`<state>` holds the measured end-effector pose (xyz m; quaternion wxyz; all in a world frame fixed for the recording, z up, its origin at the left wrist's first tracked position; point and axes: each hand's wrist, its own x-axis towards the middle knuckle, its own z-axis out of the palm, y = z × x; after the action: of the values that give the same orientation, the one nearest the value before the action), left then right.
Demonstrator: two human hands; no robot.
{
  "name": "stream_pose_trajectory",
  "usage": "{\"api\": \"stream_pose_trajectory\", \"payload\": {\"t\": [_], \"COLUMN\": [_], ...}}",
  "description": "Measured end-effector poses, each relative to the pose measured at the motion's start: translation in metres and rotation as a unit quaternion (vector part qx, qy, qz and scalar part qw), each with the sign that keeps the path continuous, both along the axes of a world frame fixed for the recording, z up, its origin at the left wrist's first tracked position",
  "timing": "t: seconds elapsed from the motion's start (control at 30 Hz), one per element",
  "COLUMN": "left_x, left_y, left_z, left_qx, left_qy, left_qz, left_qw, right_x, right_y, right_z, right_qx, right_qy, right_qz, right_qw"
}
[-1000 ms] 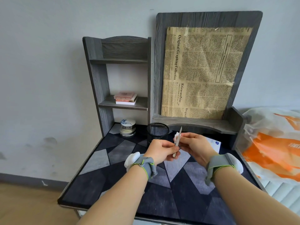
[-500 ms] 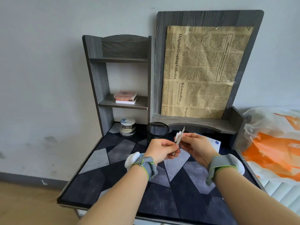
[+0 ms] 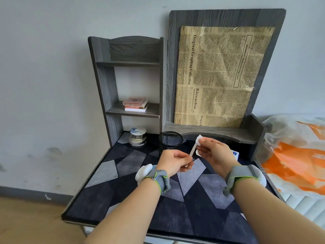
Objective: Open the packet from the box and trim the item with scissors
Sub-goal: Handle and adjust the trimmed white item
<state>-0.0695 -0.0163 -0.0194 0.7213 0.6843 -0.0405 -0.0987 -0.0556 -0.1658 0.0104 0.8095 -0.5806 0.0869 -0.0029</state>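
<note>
Your left hand (image 3: 173, 162) pinches the lower end of the packet (image 3: 193, 149) between thumb and curled fingers. The packet is in the air over the middle of the desk (image 3: 193, 217), just nearer to you than the mesh cup (image 3: 170, 141). Your right hand (image 3: 214, 155) grips the upper end, where two white flaps of wrapper splay apart, one above your fingertips and one below (whether you are pinching one flap or both I cannot tell). The box (image 3: 235, 154) lies at the far right of the desk, mostly hidden behind that hand.

The wrapper looks only partly parted, so the risks lie in the peel. Pull the flaps unevenly and the thin paper may tear across, leaving the item trapped lower down. Pull too sharply and the item could slip free and drop onto the patterned mat, where a pale strip is easily lost. Squeeze too hard on the left and you may crease what you mean to trim. No scissors are in view, so you will probably need a free hand to find them.
</note>
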Motion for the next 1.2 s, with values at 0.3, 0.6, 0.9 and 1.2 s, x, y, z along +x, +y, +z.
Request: {"api": "stream_pose_trajectory", "payload": {"t": [0.3,0.6,0.9,1.2], "left_x": [0.003,0.004,0.011,0.012], "left_y": [-0.001,-0.002,-0.001,-0.007], "left_z": [0.000,-0.009,-0.010,-0.008], "left_qx": [0.024,0.044,0.071,0.078], "left_qy": [-0.008,-0.012,-0.032,-0.038], "left_qz": [0.023,0.043,0.063,0.063], "left_qw": [0.999,0.998,0.995,0.994], "right_x": [-0.003,-0.003,-0.008,-0.005], "right_y": [0.009,0.005,0.014,0.016], "right_z": [0.000,0.004,-0.008,-0.010], "right_qx": [-0.043,-0.057,-0.096,-0.083], "right_qy": [0.026,0.017,0.033,-0.018], "right_qz": [0.061,0.056,0.080,-0.031], "right_qw": [0.997,0.997,0.992,0.996]}}
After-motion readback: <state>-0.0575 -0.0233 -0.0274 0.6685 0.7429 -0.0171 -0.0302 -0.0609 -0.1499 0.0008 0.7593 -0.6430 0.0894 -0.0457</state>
